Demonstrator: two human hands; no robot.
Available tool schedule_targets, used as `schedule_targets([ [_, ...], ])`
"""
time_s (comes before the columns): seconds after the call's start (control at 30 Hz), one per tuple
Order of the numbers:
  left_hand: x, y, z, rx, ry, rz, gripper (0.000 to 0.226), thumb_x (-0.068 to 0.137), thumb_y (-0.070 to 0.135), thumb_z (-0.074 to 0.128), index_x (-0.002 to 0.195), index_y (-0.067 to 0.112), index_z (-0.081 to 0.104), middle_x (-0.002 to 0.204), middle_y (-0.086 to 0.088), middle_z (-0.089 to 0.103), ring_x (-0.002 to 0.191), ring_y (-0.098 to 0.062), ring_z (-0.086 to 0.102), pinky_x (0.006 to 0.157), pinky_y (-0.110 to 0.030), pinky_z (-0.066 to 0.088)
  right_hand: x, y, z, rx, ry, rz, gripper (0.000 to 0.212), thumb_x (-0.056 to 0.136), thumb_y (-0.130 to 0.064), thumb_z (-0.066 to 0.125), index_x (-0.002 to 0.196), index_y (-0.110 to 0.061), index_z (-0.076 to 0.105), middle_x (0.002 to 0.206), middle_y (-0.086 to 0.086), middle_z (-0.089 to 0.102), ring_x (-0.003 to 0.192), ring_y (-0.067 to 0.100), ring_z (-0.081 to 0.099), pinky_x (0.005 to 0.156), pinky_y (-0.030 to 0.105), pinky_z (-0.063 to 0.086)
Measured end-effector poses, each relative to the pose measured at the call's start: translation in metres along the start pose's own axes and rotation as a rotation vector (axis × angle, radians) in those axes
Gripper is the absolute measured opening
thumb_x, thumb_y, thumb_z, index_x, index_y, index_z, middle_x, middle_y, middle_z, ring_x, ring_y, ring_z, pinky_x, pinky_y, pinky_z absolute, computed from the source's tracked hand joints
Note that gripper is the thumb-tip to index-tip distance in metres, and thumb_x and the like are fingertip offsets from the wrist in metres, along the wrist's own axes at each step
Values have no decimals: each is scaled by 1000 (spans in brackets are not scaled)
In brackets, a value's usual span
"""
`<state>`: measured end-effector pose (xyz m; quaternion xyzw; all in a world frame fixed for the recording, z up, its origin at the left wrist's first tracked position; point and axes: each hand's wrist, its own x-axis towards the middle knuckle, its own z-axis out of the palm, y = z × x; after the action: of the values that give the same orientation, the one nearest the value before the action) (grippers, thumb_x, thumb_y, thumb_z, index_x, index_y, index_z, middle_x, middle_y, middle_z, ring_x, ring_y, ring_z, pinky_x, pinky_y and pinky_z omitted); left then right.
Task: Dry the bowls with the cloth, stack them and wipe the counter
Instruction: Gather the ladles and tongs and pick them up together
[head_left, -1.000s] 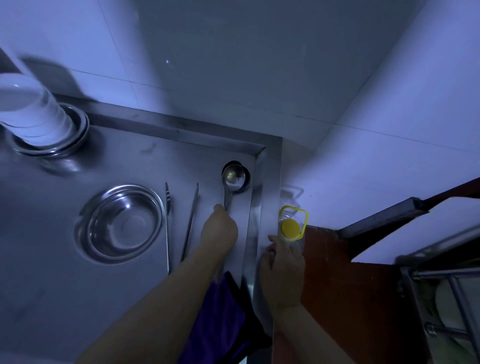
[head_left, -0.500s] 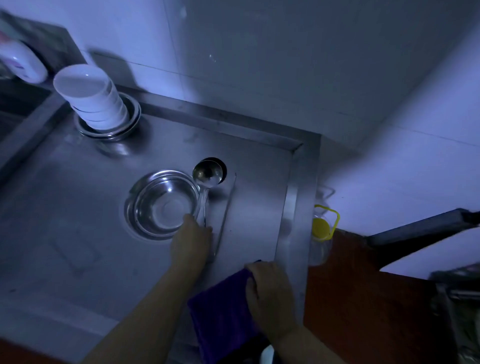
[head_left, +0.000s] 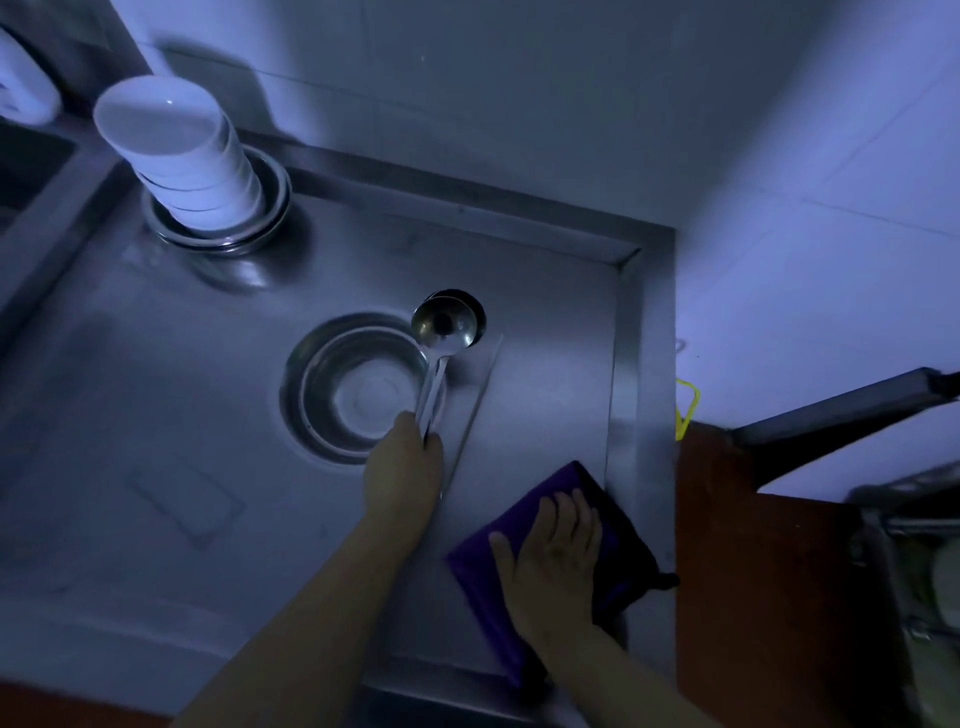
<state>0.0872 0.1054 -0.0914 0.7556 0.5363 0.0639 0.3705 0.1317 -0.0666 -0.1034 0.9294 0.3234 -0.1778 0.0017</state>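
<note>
The wiping step looks to be in hand. The right hand (head_left: 553, 556) lies flat, fingers spread, pressing the purple cloth (head_left: 483, 582) onto the steel counter (head_left: 156, 415) near its right edge, close to the front right corner. The left hand (head_left: 402, 467) has its fingers curled round the handle of a ladle (head_left: 441, 332), holding it over the right rim of a lone steel bowl (head_left: 358, 384) that sits near the middle of the counter. A thin metal utensil (head_left: 475, 402), possibly tongs or chopsticks, the dim light makes it hard to tell, lies just right of the ladle, running toward the front edge.

At the back left corner 1 stack of white bowls (head_left: 176, 156) stands in a steel basin (head_left: 270, 208), so the stacking seems largely done, though the lone steel bowl is still apart from it.

Judging from this, the next move calls for a sweep of the cloth leftward along the counter, with the ladle kept lifted clear so the patch beneath it can be reached; the thin utensil and the steel bowl will need shifting too, or the cloth will snag on them
</note>
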Motion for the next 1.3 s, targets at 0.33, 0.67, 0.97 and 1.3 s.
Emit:
schedule_targets([
  [0.33, 5, -73, -72, 60, 16, 125, 30, 86, 22, 52, 66, 18, 31, 57, -1, 44, 56, -28, 45, 51, -33, 32, 122, -24, -11, -180, 220, -62, 80, 93, -57, 20, 145, 4, 20, 152, 22, 22, 143, 34, 11, 117, 49, -3],
  [0.67, 8, -112, -111, 55, 39, 198, 42, 83, 21, 56, 55, 23, 25, 50, 5, 38, 46, -13, 38, 44, -25, 19, 16, -97, 34, -162, 97, 122, 81, 88, -65, 16, 151, -16, 5, 156, 22, 4, 142, 44, -6, 107, 68, 0],
  [0.97, 42, -100, -108, 56, 37, 116, 32, 82, 26, 55, 57, 13, 39, 60, -4, 48, 60, -28, 48, 53, -32, 33, 5, -118, 40, -126, 99, 86, 98, 77, -72, 33, 146, -3, 25, 152, 24, 22, 141, 45, 12, 105, 70, 10],
  [1.3, 85, -67, -88, 68, 61, 25, 38, 80, 25, 56, 51, 16, 34, 49, 0, 44, 46, -13, 42, 43, -25, 26, 173, -105, -2, -151, 184, -114, 89, 82, -71, 22, 151, -18, 2, 157, 11, -7, 142, 32, -17, 110, 61, -11],
])
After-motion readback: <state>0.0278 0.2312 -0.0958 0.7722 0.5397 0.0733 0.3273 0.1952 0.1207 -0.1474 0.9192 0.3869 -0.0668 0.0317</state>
